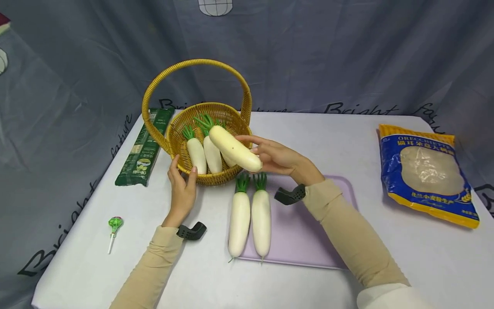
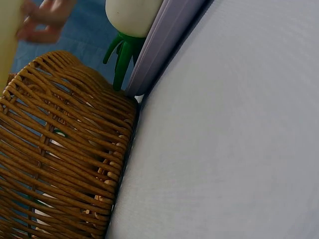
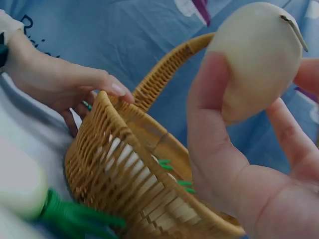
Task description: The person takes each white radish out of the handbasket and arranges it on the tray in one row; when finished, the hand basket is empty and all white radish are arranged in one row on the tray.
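Note:
My right hand [image 1: 279,156] holds a white radish [image 1: 235,148] tilted over the basket's right rim, its green leaves pointing up and left. In the right wrist view, thumb and fingers grip the rounded root end of this radish [image 3: 254,59]. At the basket's front left, my left hand [image 1: 182,191] grips the rim, its thumb [image 3: 112,87] lying over the edge. The yellow wicker basket [image 1: 216,179] has a tall hoop handle and contains several white radishes [image 1: 197,155]. Two more radishes [image 1: 239,223] lie side by side on the left part of a lilac tray [image 1: 297,253].
A green noodle packet [image 1: 140,152] lies left of the basket. Nearer the front left is a lollipop [image 1: 115,225]. On the far right sits a blue and yellow pasta bag [image 1: 428,171]. A grey-blue cloth [image 1: 308,56] hangs behind the white table [image 1: 328,137].

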`<action>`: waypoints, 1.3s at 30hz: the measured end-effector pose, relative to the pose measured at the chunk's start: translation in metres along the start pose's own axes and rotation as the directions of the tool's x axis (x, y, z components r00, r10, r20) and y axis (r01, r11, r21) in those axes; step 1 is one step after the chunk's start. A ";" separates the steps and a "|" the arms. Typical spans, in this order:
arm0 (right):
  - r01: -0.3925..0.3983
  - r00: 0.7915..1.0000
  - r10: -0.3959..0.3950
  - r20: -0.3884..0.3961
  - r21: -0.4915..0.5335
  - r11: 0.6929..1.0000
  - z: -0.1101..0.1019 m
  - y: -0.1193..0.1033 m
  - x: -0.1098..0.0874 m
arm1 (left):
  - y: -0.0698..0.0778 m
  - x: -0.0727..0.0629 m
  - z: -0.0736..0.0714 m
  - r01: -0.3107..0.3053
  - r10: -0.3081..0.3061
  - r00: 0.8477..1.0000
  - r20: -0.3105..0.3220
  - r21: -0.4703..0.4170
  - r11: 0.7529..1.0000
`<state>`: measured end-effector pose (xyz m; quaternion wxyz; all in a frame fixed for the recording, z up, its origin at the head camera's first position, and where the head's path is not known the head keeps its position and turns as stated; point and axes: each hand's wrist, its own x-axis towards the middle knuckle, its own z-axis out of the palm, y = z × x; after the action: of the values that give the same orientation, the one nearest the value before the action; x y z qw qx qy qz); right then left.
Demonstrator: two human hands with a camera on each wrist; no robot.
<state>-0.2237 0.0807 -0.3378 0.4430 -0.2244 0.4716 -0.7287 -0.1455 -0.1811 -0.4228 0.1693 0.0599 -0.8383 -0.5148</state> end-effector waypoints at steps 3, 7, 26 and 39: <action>0.025 1.000 -0.025 -0.015 -0.028 0.999 -0.007 0.001 -0.024 | 0.000 0.000 0.000 -0.003 0.003 1.000 -0.002 -0.004 1.000; 0.027 0.999 -0.030 -0.035 -0.066 0.997 -0.016 0.012 -0.054 | -0.001 0.001 0.000 -0.012 0.012 1.000 -0.011 -0.007 1.000; 0.056 0.996 -0.071 0.049 0.266 0.962 -0.033 0.077 -0.157 | -0.001 0.000 -0.001 -0.011 0.011 1.000 -0.008 -0.004 1.000; 0.125 0.978 -0.123 -0.170 0.002 0.992 -0.015 0.096 -0.172 | -0.001 0.000 0.000 -0.025 0.025 1.000 -0.009 -0.002 1.000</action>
<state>-0.1061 0.2200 -0.4143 0.3565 -0.1876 0.4879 -0.7744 -0.1459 -0.1815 -0.4236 0.1797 0.0514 -0.8378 -0.5131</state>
